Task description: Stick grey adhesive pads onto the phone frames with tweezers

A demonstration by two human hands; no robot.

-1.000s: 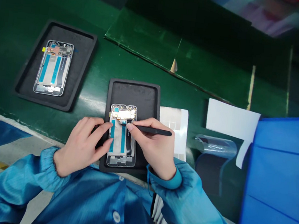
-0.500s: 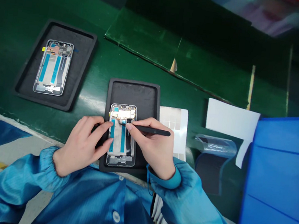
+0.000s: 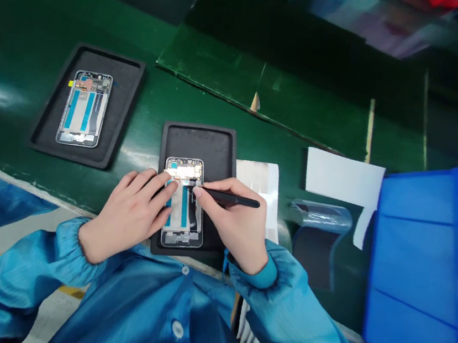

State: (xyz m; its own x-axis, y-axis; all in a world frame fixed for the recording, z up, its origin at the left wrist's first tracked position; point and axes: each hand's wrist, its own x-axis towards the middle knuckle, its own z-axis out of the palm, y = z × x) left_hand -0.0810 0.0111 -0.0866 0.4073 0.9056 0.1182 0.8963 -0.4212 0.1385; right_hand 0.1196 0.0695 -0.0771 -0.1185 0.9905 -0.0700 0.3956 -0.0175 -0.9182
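Observation:
An opened phone [image 3: 185, 206], its circuit board, blue strips and black flex cable bare, lies in a black tray [image 3: 219, 142] in front of me. My left hand [image 3: 132, 212] is open, its fingers spread over the phone's left side, fingertips resting on the upper left part. Pinched in my right hand [image 3: 239, 220] are slim black tweezers [image 3: 236, 199], which point left across the phone just under the board. Their tip is too small to make out against the parts. The left fingers cover some of the blue strip.
A second black tray [image 3: 120, 119] with another opened phone [image 3: 81, 111] sits to the left. Right of my tray are a printed sheet [image 3: 271, 188], white paper [image 3: 341, 174], a curled clear film [image 3: 323, 216] and a blue bin [image 3: 410, 260]. A raised green board [image 3: 225, 65] runs behind.
My left fingers have moved up and further onto the phone. The right hand keeps its grip on the tweezers, with the tip slightly further right. The view has shifted a little.

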